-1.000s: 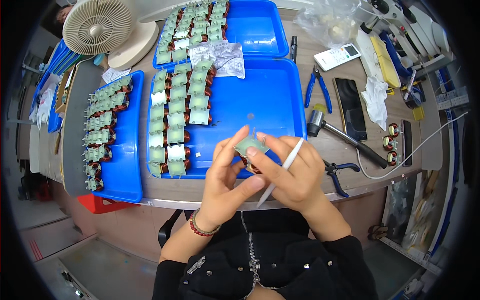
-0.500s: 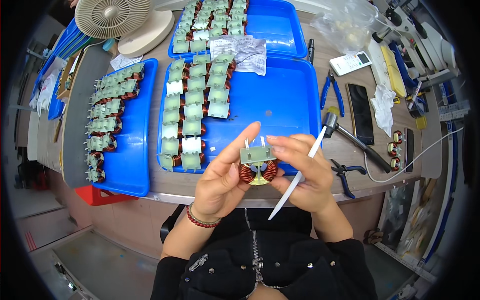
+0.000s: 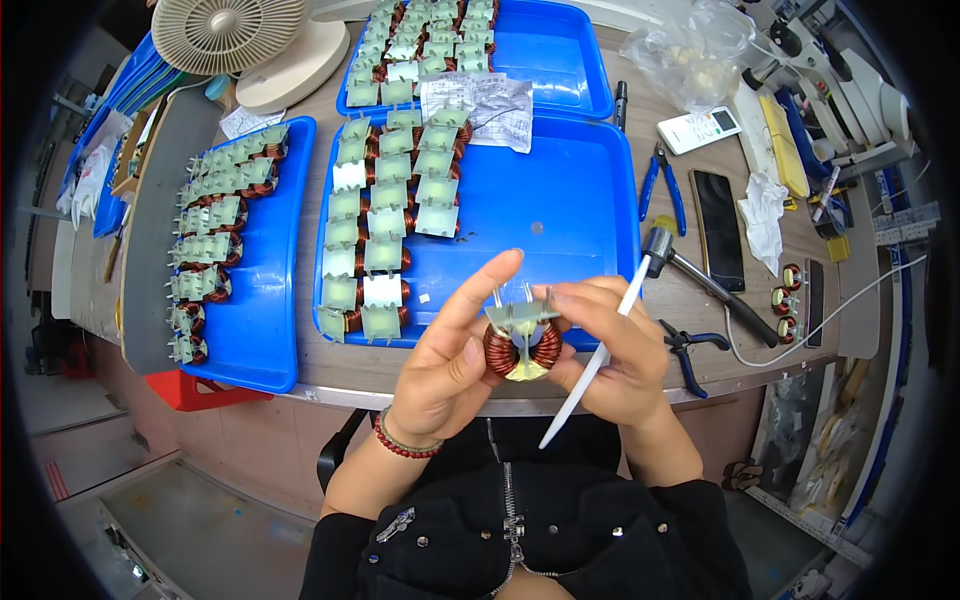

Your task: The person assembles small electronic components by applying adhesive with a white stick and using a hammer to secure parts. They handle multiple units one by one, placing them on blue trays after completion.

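Note:
Between my two hands, over the table's front edge, is a toroidal choke coil [image 3: 524,345] with copper windings, a pale green plate on top and pins pointing up. My left hand [image 3: 445,350] grips its left side with the thumb, the index finger stretched upward. On the other side my right hand [image 3: 615,350] pinches the plate's right end and the winding. A white plastic stick [image 3: 590,370] also lies in the right hand, slanting down to the left. Behind the hands stands a blue tray [image 3: 530,200] with rows of similar coils [image 3: 385,250] along its left.
Another blue tray [image 3: 262,300] with coils stands left, a third [image 3: 555,50] behind. To the right lie a hammer [image 3: 715,285], black pliers [image 3: 690,350], blue-handled cutters [image 3: 675,190], a phone [image 3: 718,230] and a white remote [image 3: 698,130]. A fan [image 3: 225,35] stands far left.
The coil has tilted in my hands: its plate now shows more edge-on and the windings face me more. Both hands keep their hold, and the white stick has shifted only slightly.

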{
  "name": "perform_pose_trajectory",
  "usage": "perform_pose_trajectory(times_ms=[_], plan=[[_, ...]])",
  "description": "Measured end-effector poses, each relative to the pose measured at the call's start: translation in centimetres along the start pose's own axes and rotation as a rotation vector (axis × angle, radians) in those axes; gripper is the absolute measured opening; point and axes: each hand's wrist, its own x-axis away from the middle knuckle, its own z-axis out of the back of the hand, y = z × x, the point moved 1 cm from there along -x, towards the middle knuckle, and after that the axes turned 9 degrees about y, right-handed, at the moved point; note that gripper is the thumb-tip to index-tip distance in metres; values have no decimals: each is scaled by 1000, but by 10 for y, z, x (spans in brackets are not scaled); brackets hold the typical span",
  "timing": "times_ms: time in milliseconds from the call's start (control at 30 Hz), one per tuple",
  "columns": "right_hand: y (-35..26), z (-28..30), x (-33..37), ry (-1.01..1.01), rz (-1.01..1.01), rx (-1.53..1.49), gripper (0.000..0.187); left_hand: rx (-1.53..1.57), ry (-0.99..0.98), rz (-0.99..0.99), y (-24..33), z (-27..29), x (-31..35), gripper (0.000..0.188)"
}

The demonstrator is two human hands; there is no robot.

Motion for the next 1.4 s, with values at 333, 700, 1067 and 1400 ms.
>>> perform_pose_trajectory(times_ms=[333,700,1067,1400], plan=[[8,0,11,1,-335,-145,58,229,235,210,-15,-2,4,51],[11,-6,10,-113,-575,-342,54,54,285,86,-15,27,25,62],[17,-56,-16,-267,-289,83,37,-276,339,26,-1,56,62,47],[48,-93,-19,-212,-114,286,49,-267,181,114,-13,91,68,33]])
